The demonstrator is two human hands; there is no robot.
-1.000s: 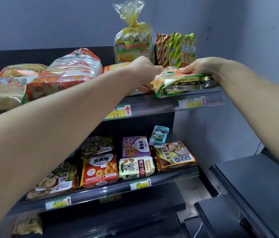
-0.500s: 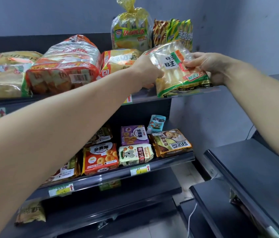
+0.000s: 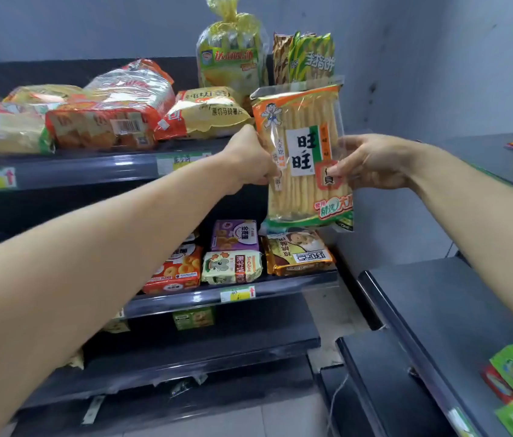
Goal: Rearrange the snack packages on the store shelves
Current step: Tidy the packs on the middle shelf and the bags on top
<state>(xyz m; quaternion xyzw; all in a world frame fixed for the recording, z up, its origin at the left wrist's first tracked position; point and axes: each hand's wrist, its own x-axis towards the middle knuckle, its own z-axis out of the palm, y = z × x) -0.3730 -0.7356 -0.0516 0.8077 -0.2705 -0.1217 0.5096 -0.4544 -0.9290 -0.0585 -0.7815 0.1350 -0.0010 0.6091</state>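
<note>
The top shelf (image 3: 69, 171) runs from nine o'clock to centre, its bags (image 3: 103, 121) lying flat, likely so they stack steadily. You hold the rice cracker package (image 3: 304, 115) upright in the air at one o'clock, off the shelf, label facing you, probably to check it before placing. Your left hand (image 3: 248, 159) grips its left edge, your right hand (image 3: 371, 162) its right; whatever reaches behind the wrapper is hidden.
</note>
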